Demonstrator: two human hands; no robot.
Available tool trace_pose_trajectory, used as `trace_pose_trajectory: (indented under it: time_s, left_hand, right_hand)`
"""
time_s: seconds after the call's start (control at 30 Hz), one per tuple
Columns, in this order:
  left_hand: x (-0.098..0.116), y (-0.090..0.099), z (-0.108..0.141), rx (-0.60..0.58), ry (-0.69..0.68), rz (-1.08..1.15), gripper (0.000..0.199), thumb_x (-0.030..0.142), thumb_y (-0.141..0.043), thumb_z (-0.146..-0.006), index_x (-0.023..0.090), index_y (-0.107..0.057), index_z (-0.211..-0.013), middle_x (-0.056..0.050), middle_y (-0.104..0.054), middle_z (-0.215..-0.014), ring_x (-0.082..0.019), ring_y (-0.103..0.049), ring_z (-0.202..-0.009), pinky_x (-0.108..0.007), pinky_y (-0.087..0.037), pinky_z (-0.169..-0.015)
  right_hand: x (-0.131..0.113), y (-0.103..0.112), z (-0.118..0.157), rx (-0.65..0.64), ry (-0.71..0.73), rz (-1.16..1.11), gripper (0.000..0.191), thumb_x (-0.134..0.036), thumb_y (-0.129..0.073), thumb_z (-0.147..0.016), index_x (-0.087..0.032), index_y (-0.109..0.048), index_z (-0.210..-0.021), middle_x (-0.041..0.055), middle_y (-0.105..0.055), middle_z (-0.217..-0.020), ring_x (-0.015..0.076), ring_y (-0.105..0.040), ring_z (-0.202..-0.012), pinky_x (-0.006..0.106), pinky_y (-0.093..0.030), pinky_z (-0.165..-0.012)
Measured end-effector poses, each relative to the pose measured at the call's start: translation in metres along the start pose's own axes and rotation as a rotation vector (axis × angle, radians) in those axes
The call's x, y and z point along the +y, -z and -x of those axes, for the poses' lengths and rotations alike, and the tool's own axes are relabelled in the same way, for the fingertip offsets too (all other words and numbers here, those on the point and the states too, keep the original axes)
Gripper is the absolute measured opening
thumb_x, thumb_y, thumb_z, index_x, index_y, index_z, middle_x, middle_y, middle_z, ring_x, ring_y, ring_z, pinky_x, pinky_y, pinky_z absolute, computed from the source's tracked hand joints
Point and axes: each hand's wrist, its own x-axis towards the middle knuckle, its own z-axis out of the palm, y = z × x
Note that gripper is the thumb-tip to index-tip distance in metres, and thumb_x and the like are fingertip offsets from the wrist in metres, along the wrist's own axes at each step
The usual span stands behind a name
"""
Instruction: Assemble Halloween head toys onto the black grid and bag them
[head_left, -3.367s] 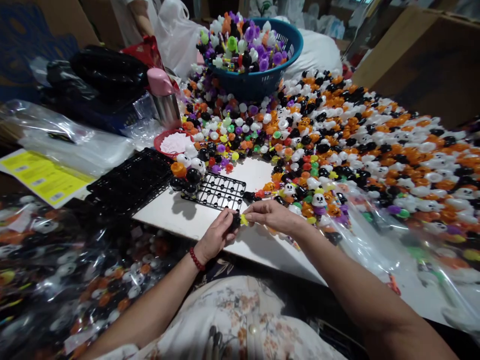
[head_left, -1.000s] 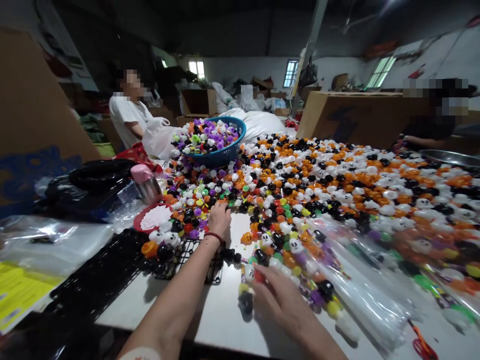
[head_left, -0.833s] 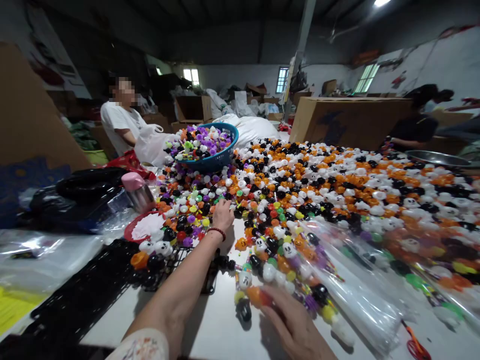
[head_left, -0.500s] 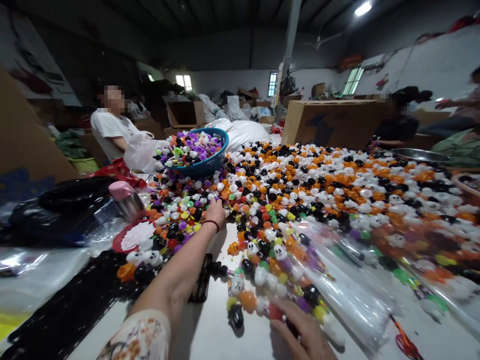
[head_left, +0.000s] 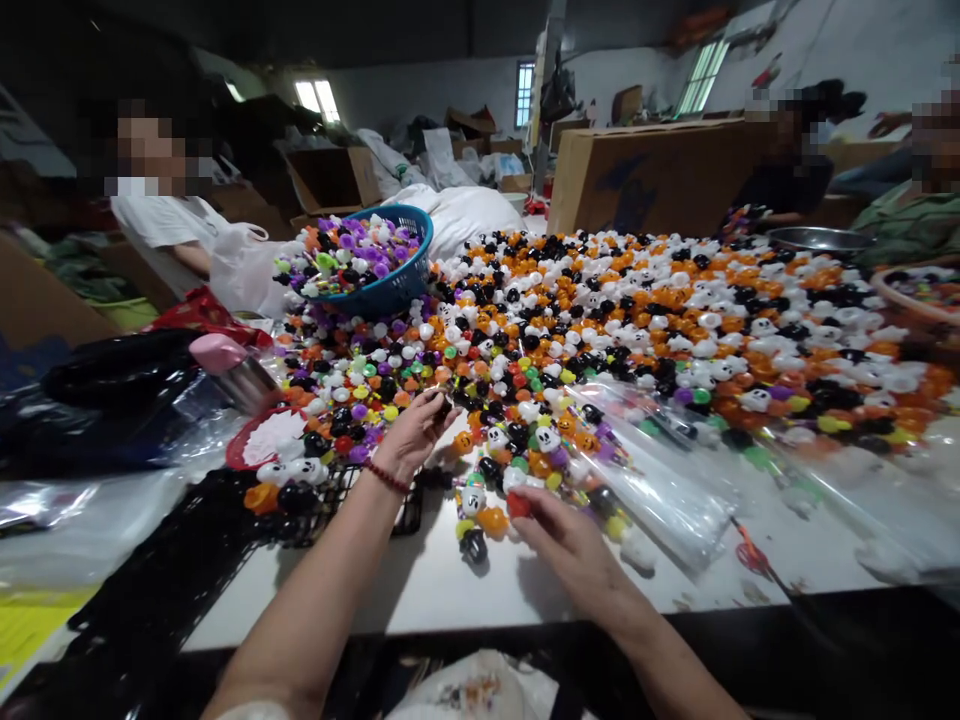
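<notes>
My left hand, a dark red bead bracelet on its wrist, is over the near edge of the heap of small plastic pieces. Its fingers are curled together, and I cannot make out what is between them. My right hand pinches a small red plastic piece just above the white table. To the left of the red piece lie a white skull-faced piece, an orange piece and a black piece. An orange pumpkin piece lies between the hands.
A blue basket full of pieces stands at the back left. Clear plastic bags and red-handled scissors are on the right. A pink-lidded bottle and a red dish stand left. Co-workers sit beyond the table.
My left hand has drawn back a little from the heap, its fingers now curled up. My right hand has lifted the red piece between its fingertips. The view has tilted down.
</notes>
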Motion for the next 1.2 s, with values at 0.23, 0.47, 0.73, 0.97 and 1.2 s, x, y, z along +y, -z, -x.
trace_pose_trajectory:
  time_s: [0.23, 0.47, 0.73, 0.97, 1.2]
  left_hand:
    - [0.0, -0.011, 0.103, -0.277, 0.42, 0.712, 0.029, 0.04, -0.072, -0.082, 0.013, -0.059, -0.084, -0.003, -0.066, -0.077, -0.006, -0.057, -0.051, -0.016, -0.044, -0.042]
    - [-0.005, -0.019, 0.134, -0.306, 0.511, 0.885, 0.019, 0.032, -0.067, -0.087, 0.014, -0.061, -0.088, 0.001, -0.058, -0.068, -0.005, -0.052, -0.05, -0.014, -0.04, -0.042]
    - [-0.01, -0.031, 0.148, -0.302, 0.418, 0.841, 0.023, 0.035, -0.07, -0.085, 0.016, -0.056, -0.088, 0.002, -0.059, -0.071, -0.004, -0.051, -0.049, -0.012, -0.039, -0.042]
    - [-0.007, -0.031, 0.149, -0.329, 0.617, 0.963, 0.022, 0.032, -0.051, -0.096, 0.015, -0.057, -0.084, 0.0, -0.057, -0.068, -0.005, -0.048, -0.047, -0.015, -0.04, -0.042]
    - [-0.013, -0.029, 0.151, -0.35, 0.744, 1.07, 0.03, 0.026, -0.037, -0.1, 0.016, -0.049, -0.075, 0.003, -0.047, -0.059, -0.005, -0.037, -0.041, -0.015, -0.031, -0.037]
  right_hand:
    - [-0.018, -0.018, -0.008, 0.066, 0.309, 0.136, 0.03, -0.027, -0.054, -0.094, -0.02, -0.062, -0.123, 0.0103, -0.07, -0.117, 0.0225, -0.066, -0.106, 0.036, -0.053, -0.094]
    - [-0.02, -0.026, 0.005, 0.02, 0.258, 0.119, 0.026, -0.024, -0.053, -0.096, -0.018, -0.059, -0.12, 0.0103, -0.07, -0.112, 0.0191, -0.067, -0.098, 0.033, -0.053, -0.089]
    - [-0.021, -0.017, 0.013, -0.005, 0.282, 0.235, 0.025, -0.024, -0.05, -0.097, -0.019, -0.058, -0.12, 0.0099, -0.069, -0.11, 0.0207, -0.066, -0.097, 0.033, -0.053, -0.085]
    - [-0.025, -0.009, 0.021, -0.006, 0.148, 0.186, 0.019, -0.028, -0.051, -0.097, -0.02, -0.056, -0.113, 0.004, -0.068, -0.092, 0.0163, -0.064, -0.076, 0.027, -0.049, -0.07]
    - [-0.024, -0.005, 0.025, 0.003, 0.096, 0.178, 0.018, -0.031, -0.053, -0.097, -0.019, -0.057, -0.111, 0.0029, -0.067, -0.088, 0.0155, -0.061, -0.074, 0.026, -0.047, -0.068]
